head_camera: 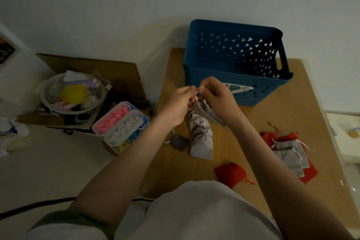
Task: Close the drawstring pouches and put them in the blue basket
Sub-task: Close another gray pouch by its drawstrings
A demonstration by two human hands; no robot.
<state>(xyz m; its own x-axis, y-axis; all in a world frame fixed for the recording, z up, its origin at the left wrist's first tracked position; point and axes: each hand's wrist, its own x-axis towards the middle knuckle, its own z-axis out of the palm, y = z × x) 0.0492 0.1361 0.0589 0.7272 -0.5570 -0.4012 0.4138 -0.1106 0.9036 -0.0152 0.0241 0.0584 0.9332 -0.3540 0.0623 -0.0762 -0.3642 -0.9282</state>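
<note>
A grey drawstring pouch (206, 112) hangs above the table between both hands. My left hand (180, 106) and my right hand (219, 96) each pinch its white cord at the pouch's mouth, just in front of the blue basket (235, 84). Under them lies a pile of grey pouches (200, 138) and a small dark grey pouch (179, 141). To the right, grey pouches (291, 155) lie on red pouches (308, 173). One red pouch (230, 174) lies alone near the table's front.
The wooden table (303, 103) carries the basket at its back. On the floor to the left stand a clear box of coloured pieces (120, 125), a cardboard box (109, 68) and a clear bowl of oddments (72, 92). A black cable (35, 205) crosses the floor.
</note>
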